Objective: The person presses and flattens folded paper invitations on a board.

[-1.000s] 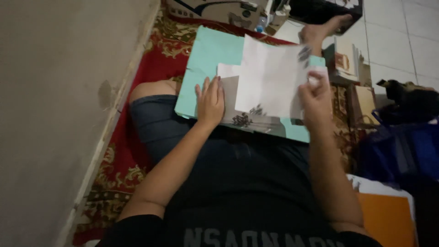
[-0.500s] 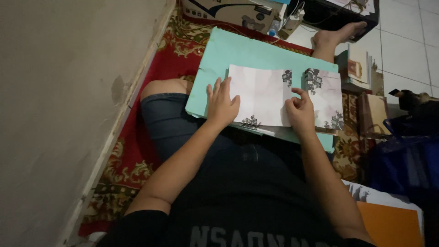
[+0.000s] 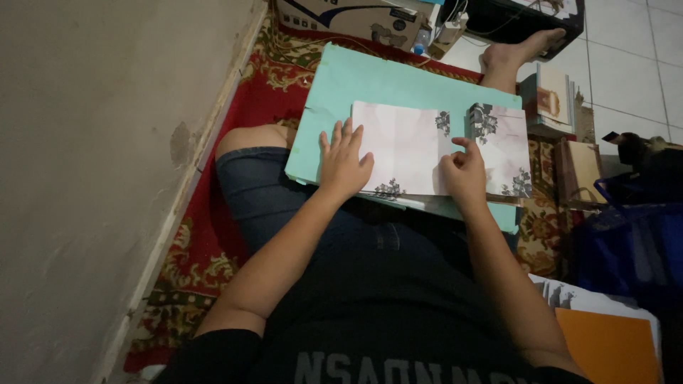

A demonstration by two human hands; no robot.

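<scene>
Head view, looking down at a seated person's lap. A patterned sheet of paper (image 3: 420, 146), pale pink with dark flower prints at its corners, lies flat on a turquoise board (image 3: 370, 85) that rests across the thighs, above a red carpet (image 3: 235, 114). The left hand (image 3: 345, 163) lies palm down, fingers spread, on the sheet's near left part. The right hand (image 3: 464, 174) is loosely curled, its forefinger stretched out and pressing near the middle fold line; it pinches nothing. The sheet looks thin, light and limp, likely to crease or tear readily, and may slide on the smooth board unless pinned. Judged best taken by a free edge or corner, with the other palm holding it flat. Books (image 3: 551, 99) stand to the far right.
</scene>
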